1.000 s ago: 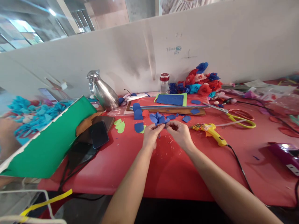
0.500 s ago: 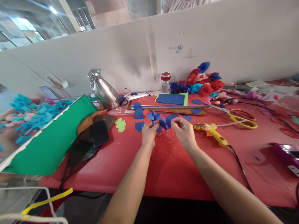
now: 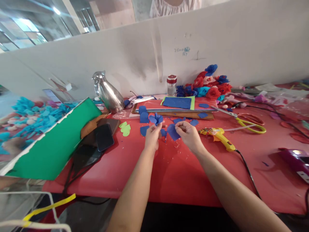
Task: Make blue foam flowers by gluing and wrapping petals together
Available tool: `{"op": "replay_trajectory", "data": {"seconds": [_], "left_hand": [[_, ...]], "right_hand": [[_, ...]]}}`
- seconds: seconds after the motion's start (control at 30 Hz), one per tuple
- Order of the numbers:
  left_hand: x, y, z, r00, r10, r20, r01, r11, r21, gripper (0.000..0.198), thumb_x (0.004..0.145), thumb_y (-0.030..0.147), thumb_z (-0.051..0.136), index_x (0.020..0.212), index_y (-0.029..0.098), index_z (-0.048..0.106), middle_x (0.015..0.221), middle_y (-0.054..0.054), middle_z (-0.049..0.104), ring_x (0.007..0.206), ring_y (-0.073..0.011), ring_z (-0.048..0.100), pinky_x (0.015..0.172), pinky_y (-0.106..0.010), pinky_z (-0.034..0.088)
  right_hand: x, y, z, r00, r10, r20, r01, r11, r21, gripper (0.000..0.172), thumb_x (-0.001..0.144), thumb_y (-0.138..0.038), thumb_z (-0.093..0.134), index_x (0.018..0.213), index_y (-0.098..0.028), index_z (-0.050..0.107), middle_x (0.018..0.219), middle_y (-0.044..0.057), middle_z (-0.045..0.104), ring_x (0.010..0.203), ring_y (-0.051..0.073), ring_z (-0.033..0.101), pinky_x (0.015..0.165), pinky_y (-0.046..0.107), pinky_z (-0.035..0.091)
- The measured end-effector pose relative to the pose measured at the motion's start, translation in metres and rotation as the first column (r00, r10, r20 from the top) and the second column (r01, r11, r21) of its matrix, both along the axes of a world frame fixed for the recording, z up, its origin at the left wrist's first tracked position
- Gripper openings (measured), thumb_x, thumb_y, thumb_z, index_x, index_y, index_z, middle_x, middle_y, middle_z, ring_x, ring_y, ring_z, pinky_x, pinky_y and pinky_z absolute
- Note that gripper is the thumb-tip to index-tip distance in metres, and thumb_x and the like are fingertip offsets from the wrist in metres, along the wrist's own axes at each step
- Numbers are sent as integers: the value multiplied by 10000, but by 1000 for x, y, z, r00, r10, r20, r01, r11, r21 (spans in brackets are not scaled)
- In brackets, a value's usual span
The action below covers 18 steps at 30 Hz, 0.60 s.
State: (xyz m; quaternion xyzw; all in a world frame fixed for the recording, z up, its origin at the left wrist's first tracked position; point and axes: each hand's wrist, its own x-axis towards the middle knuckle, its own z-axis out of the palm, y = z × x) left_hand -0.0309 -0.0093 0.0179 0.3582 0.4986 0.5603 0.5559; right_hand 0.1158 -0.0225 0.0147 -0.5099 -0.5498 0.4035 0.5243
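In my left hand (image 3: 152, 137) is a blue paper flower (image 3: 156, 119), pinched low with its petals upward. My right hand (image 3: 189, 135) grips a single blue paper petal (image 3: 173, 132) by its right edge, apart from the flower. More cut blue petals (image 3: 144, 117) lie on the red table (image 3: 135, 167) behind my hands. Several light green leaf cutouts (image 3: 125, 129) rest left of my left hand. To the right of my right hand lies a yellow glue gun (image 3: 223, 140), its nozzle toward my fingers.
Scissors (image 3: 249, 124) lie right of the glue gun. Finished paper flowers (image 3: 212, 85) are heaped at the back beside a red-lidded jar (image 3: 172, 85). A steel jug (image 3: 108, 93), a phone (image 3: 104, 137) and a green board (image 3: 55, 145) stand or lie left. A person (image 3: 175, 8) is beyond the partition.
The blue petal in my right hand has turned flat toward me and sits slightly lower. The flower in my left hand has tipped more upright. The person behind the partition has shifted into fuller view.
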Motion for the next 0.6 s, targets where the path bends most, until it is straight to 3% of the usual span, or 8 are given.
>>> {"op": "replay_trajectory", "data": {"seconds": [0.1, 0.23, 0.3, 0.33, 0.43, 0.5, 0.6], "left_hand": [[2, -5, 6, 978, -209, 23, 209, 977, -33, 515, 525, 514, 790, 825, 105, 698, 436, 68, 447, 369, -15, 255, 411, -201, 191], [2, -7, 5, 964, -260, -49, 257, 965, -55, 383, 462, 358, 834, 721, 119, 684, 495, 44, 504, 404, -21, 316, 421, -200, 202], [3, -7, 2, 966, -250, -64, 246, 967, -62, 316, 483, 323, 819, 676, 125, 666, 497, 45, 496, 400, -14, 281, 419, -203, 174], [4, -6, 0, 966, -250, -64, 246, 967, -72, 293, 492, 303, 813, 671, 128, 660, 511, 43, 503, 401, -11, 273, 419, -204, 164], [10, -7, -4, 953, -296, -58, 286, 948, -138, 264, 510, 239, 796, 717, 140, 665, 565, 35, 537, 397, -7, 257, 415, -206, 133], [14, -9, -6, 941, -329, -84, 308, 931, -194, 230, 534, 214, 777, 723, 145, 665, 543, 43, 529, 381, -7, 224, 413, -211, 106], [19, -11, -8, 938, -301, -172, 254, 934, -252, 142, 562, 194, 756, 640, 152, 645, 455, 65, 470, 370, -15, 192, 412, -211, 106]], "right_hand": [[-2, -1, 1, 974, 19, 224, -35, 997, 67, 122, 745, -300, 516, 800, -209, 576, 672, -5, 629, 607, 139, 568, 596, 255, 421], [11, -7, 13, 892, 33, 452, -73, 995, 73, 158, 787, -308, 496, 846, -222, 615, 800, 29, 698, 723, 172, 637, 668, 276, 458], [32, -12, 18, 833, -46, 551, 13, 998, 63, 187, 800, -332, 496, 881, -227, 627, 842, 37, 709, 742, 181, 646, 687, 288, 464], [47, -15, 19, 786, -134, 603, 114, 991, 71, 194, 804, -344, 492, 873, -226, 631, 848, 43, 711, 746, 187, 647, 693, 296, 464], [97, -21, 14, 533, -301, 791, 396, 915, 81, 221, 781, -359, 516, 877, -206, 642, 905, 89, 707, 862, 242, 639, 746, 338, 460], [126, -23, 7, 388, -232, 892, 513, 859, 0, 353, 729, -470, 576, 907, -173, 649, 971, 144, 694, 927, 291, 625, 735, 356, 460], [149, -20, -3, 374, -22, 927, 493, 852, -179, 398, 719, -501, 572, 914, -165, 655, 951, 147, 699, 854, 272, 646, 647, 313, 441]]}}
